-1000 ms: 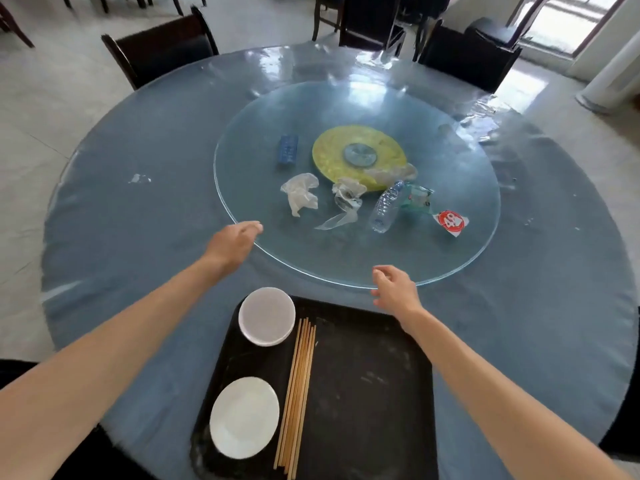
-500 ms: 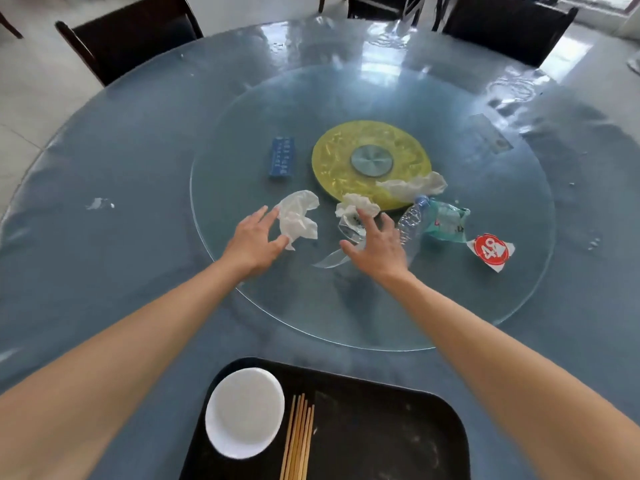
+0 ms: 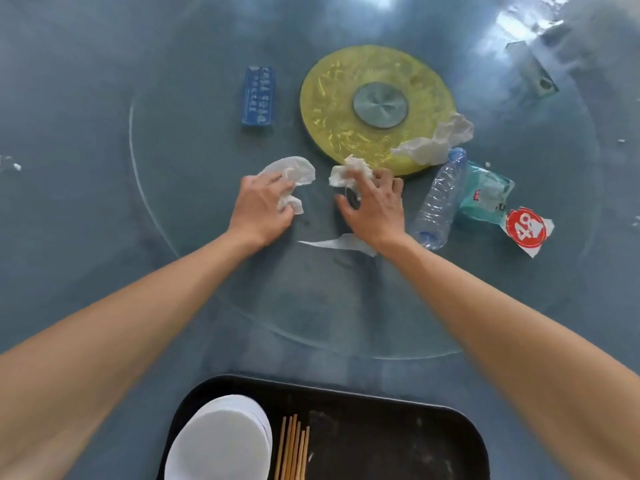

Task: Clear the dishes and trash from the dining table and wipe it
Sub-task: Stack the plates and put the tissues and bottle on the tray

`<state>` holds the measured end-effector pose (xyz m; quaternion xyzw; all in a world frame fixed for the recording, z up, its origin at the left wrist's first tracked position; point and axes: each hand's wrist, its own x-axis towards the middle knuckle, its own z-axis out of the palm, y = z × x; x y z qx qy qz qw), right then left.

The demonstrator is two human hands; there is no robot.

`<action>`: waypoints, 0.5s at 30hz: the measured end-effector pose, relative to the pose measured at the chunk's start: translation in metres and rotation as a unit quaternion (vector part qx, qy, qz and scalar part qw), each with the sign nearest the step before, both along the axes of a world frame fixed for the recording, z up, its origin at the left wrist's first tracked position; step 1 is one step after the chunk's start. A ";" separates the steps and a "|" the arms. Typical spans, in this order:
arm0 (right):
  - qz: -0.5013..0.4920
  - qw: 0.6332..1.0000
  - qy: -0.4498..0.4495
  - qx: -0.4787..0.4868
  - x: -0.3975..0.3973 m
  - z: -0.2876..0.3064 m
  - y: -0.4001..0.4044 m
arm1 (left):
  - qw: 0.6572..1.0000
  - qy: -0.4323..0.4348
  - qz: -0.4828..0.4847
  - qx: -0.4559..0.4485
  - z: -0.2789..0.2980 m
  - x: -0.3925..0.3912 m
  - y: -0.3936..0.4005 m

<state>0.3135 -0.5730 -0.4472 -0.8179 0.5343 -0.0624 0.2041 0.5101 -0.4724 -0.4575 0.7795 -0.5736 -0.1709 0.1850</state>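
Note:
My left hand (image 3: 261, 206) grips a crumpled white tissue (image 3: 294, 171) on the glass turntable (image 3: 194, 258). My right hand (image 3: 374, 206) lies over a second crumpled tissue (image 3: 346, 173), its fingers curled round it. A clear torn wrapper strip (image 3: 337, 243) lies just below my right wrist. To the right rest an empty plastic bottle (image 3: 438, 199), a green tissue packet (image 3: 486, 194), a red and white wrapper (image 3: 526, 230) and a third crumpled tissue (image 3: 436, 140).
A blue box (image 3: 258, 97) lies left of the yellow turntable hub (image 3: 332, 109). Near me a black tray (image 3: 398, 441) holds a white dish (image 3: 220, 441) and several wooden chopsticks (image 3: 292, 448). Small white scraps (image 3: 12, 162) lie at the far left.
Both hands reached forward from the turntable's near rim to the tissues; now each closes on one. My view moved in closer over the table.

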 end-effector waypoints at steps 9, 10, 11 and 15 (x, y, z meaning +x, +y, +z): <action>-0.023 0.993 -0.114 -0.016 -0.033 0.024 0.046 | 0.995 0.083 0.056 -0.001 0.036 -0.031 0.042; -0.027 0.991 -0.129 -0.028 -0.038 0.032 0.052 | 0.995 0.088 0.054 -0.013 0.045 -0.036 0.048; -0.031 0.988 -0.143 -0.040 -0.043 0.041 0.059 | 0.994 0.091 0.054 -0.029 0.054 -0.041 0.056; -0.067 0.978 -0.193 -0.050 -0.073 0.078 0.097 | 0.988 0.122 0.038 -0.088 0.096 -0.075 0.092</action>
